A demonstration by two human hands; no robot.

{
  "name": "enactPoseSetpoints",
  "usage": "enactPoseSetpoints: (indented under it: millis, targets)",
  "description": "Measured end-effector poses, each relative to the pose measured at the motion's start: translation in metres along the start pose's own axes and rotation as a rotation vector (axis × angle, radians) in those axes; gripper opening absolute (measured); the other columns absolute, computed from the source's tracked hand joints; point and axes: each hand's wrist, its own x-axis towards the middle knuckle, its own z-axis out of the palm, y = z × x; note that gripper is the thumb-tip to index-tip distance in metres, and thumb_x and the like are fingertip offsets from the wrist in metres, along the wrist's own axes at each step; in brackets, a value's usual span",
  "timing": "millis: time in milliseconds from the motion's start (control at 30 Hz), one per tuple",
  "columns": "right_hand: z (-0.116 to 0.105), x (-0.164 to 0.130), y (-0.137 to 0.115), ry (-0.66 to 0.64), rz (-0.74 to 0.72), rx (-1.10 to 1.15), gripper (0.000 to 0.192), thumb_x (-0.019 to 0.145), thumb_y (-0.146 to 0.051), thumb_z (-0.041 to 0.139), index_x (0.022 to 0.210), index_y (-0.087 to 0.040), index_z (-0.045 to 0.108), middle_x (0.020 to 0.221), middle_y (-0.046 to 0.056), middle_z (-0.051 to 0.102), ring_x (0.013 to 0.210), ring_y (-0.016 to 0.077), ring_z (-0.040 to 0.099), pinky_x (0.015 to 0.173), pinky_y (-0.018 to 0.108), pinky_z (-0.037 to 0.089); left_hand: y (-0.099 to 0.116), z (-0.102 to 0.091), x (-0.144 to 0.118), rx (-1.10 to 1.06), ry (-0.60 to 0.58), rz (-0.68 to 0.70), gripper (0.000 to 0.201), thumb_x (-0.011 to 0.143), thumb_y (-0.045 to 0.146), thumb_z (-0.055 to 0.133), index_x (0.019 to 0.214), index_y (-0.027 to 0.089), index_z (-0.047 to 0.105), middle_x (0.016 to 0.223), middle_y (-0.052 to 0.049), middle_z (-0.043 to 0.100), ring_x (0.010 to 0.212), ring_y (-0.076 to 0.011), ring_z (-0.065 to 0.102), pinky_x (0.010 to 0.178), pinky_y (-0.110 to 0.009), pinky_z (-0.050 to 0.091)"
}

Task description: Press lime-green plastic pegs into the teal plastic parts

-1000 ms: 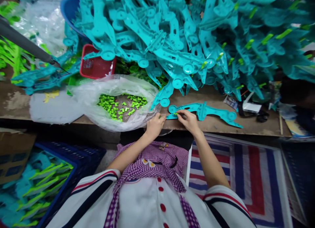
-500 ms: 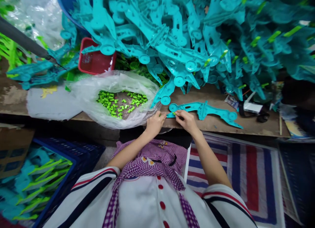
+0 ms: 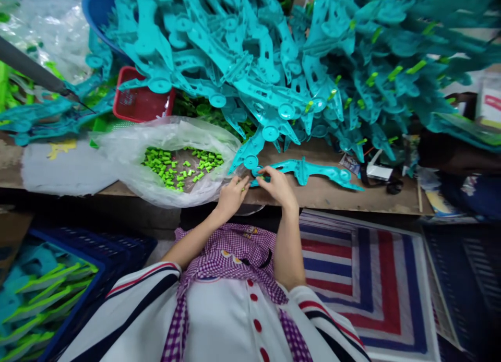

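The teal plastic arm lies flat on the bench near its near edge, its long axis running left to right, with a round boss at each end and a wider hub about midway. Both hands work at its left end. The right hand rests over that end, its fingers bent down and pinched on the part beside the left boss; a small green piece may sit under them, but it is too small to tell. The left hand is just to the left of the same end, its fingers curled together close to the tip of the arm, and whether they touch it or hold a green piece cannot be told. So the arm stretches away to the right of both hands, and the right hand is the nearer to its body. Just left of the left hand sits an open clear plastic bag holding a heap of small green clips. Beyond the arm, on the far side of the bench, rises a large tangled pile of teal parts.
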Motion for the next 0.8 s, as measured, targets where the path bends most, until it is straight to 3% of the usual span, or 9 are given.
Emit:
enactPoseSetpoints:
  millis: [133, 200, 400, 533, 667, 800]
  targets:
    - [-0.017, 0.005, -0.038, 0.052, -0.064, 0.141, 0.021, 0.086, -0.039, 0.068, 0.098, -0.022, 0.067, 0.096, 0.005, 0.068, 0.086, 0.0191, 0.064, 0.077, 0.033, 0.051, -0.003, -0.007, -0.001, -0.115, 0.111, 0.011, 0.041, 0.099, 0.033, 0.047, 0.136, 0.018, 0.058, 0.107, -0.011, 0.068, 0.095, -0.0202, 0.067, 0.088, -0.032, 0.052]
    - [-0.012, -0.008, -0.052, 0.068, -0.118, 0.204, 0.016, 0.088, -0.038, 0.066, 0.094, -0.023, 0.066, 0.09, 0.003, 0.066, 0.08, 0.0173, 0.062, 0.073, 0.032, 0.051, -0.003, -0.015, -0.005, -0.172, 0.13, 0.044, 0.044, 0.099, 0.032, 0.047, 0.141, 0.018, 0.054, 0.11, -0.011, 0.068, 0.098, -0.0205, 0.066, 0.09, -0.034, 0.052]
    - [0.043, -0.054, -0.056, 0.049, -0.214, 0.138, 0.017, 0.097, -0.033, 0.053, 0.105, -0.025, 0.066, 0.097, 0.006, 0.067, 0.092, 0.0223, 0.06, 0.083, 0.04, 0.052, -0.008, -0.027, -0.025, -0.284, 0.011, 0.152, 0.061, 0.09, 0.014, 0.048, 0.15, 0.019, 0.041, 0.13, -0.013, 0.064, 0.116, -0.0229, 0.062, 0.1, -0.04, 0.05]
    - [0.04, -0.066, -0.053, -0.003, -0.243, 0.196, 0.024, 0.099, -0.031, 0.049, 0.117, -0.028, 0.065, 0.104, 0.006, 0.068, 0.098, 0.0217, 0.063, 0.088, 0.04, 0.054, -0.007, -0.029, -0.034, -0.382, -0.087, 0.153, 0.059, 0.089, 0.019, 0.053, 0.148, 0.02, 0.045, 0.131, -0.012, 0.065, 0.118, -0.0238, 0.061, 0.101, -0.043, 0.05]
    - [0.019, -0.065, -0.03, 0.254, -0.045, 0.304, 0.03, 0.099, -0.035, 0.047, 0.121, -0.028, 0.066, 0.108, 0.007, 0.065, 0.09, 0.0175, 0.066, 0.081, 0.033, 0.058, 0.001, -0.041, -0.038, -0.536, -0.186, 0.087, 0.033, 0.093, 0.03, 0.055, 0.121, 0.021, 0.07, 0.105, -0.008, 0.073, 0.096, -0.0205, 0.068, 0.091, -0.037, 0.054]
    - [-0.003, -0.069, 0.022, 0.546, 0.266, 0.432, 0.033, 0.092, -0.047, 0.054, 0.105, -0.021, 0.069, 0.091, 0.003, 0.065, 0.06, 0.0103, 0.057, 0.057, 0.025, 0.055, 0.025, -0.056, -0.021, -0.594, -0.138, 0.067, 0.027, 0.093, 0.033, 0.057, 0.109, 0.022, 0.075, 0.099, -0.006, 0.073, 0.092, -0.0184, 0.067, 0.088, -0.032, 0.053]
